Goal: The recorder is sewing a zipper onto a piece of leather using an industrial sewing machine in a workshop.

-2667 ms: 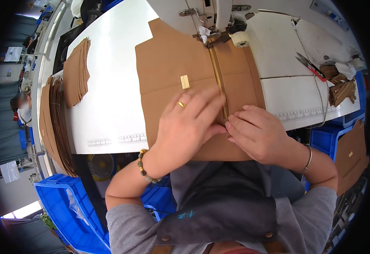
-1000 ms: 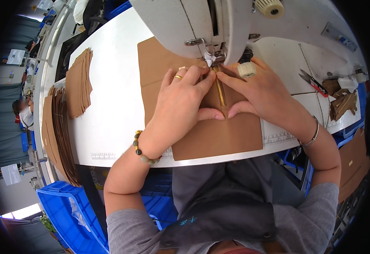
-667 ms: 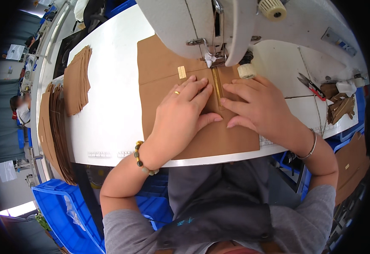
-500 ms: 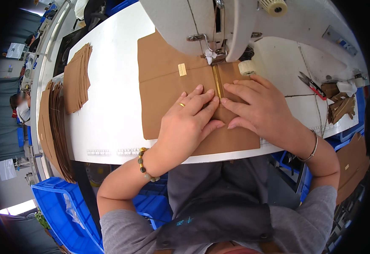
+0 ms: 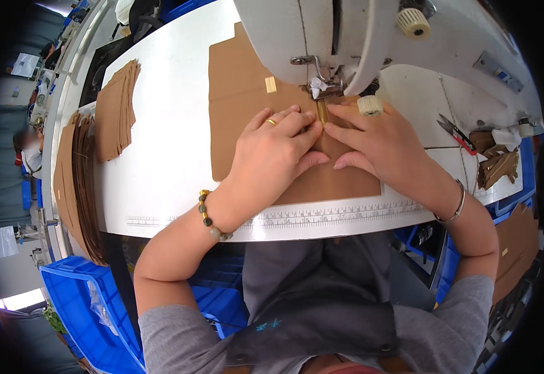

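A white table [image 5: 166, 124] spreads beneath both hands, and a sewing machine [image 5: 284, 37] stands just ahead of them. The brown cloth [image 5: 241, 112] lies flat under the hands, its far part below the machine. A pile of brown pieces [image 5: 116, 112] is well to the left of the left hand [image 5: 275, 146]. This hand and the right hand [image 5: 381, 140] are half spread, fingers resting on the cloth, gripping nothing that I can see. Between their fingertips runs the gold zipper [image 5: 321, 113]. Scissors [image 5: 457, 134] lie right of the right hand. The step seems to be guiding the zipper under the needle; the next move probably calls for even, straight feeding.
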`<act>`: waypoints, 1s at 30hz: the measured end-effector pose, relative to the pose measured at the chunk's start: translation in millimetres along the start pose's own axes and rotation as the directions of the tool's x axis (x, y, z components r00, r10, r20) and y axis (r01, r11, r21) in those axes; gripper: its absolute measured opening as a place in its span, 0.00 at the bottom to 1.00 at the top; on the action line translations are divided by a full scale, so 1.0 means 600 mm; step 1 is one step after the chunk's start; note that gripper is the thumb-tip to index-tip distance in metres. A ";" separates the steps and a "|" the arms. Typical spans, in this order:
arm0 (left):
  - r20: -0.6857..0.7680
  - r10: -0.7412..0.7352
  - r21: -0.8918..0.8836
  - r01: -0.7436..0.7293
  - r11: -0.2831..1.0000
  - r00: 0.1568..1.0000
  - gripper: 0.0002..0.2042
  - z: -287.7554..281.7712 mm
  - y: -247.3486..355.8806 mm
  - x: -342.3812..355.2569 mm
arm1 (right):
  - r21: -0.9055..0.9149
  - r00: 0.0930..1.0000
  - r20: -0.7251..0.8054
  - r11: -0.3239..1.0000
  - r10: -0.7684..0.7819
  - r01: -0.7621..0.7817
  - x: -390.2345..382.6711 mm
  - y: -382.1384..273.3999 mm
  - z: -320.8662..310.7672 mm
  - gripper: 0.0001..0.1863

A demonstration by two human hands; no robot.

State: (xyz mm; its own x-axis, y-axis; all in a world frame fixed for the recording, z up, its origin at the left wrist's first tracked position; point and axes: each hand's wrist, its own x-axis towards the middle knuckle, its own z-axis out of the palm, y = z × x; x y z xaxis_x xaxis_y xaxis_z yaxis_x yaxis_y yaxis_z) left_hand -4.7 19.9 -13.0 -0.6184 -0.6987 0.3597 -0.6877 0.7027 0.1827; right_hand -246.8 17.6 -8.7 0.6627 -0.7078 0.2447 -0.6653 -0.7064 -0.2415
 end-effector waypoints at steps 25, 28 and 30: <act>-0.046 -0.033 0.031 0.035 0.999 0.998 0.23 0.016 -0.021 0.010 | -0.071 0.982 -0.184 0.997 -0.048 0.036 0.016 0.028 0.024 0.24; -0.051 -0.036 0.033 0.038 0.999 0.998 0.23 0.015 -0.022 0.012 | -0.035 0.982 -0.184 0.999 -0.043 0.037 0.018 0.027 0.021 0.24; -0.047 -0.035 0.040 0.037 0.999 0.998 0.23 0.016 -0.024 0.011 | -0.017 0.982 -0.184 0.999 -0.040 0.038 0.020 0.029 0.020 0.24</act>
State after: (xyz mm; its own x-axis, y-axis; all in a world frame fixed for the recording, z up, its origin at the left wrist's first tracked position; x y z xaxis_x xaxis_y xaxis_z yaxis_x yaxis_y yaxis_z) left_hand -2.7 4.1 -21.9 -0.5748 -0.7160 0.3960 -0.7248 0.6702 0.1597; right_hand -246.1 -3.0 -21.3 0.6143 -0.6661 0.4230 -0.6456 -0.7325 -0.2159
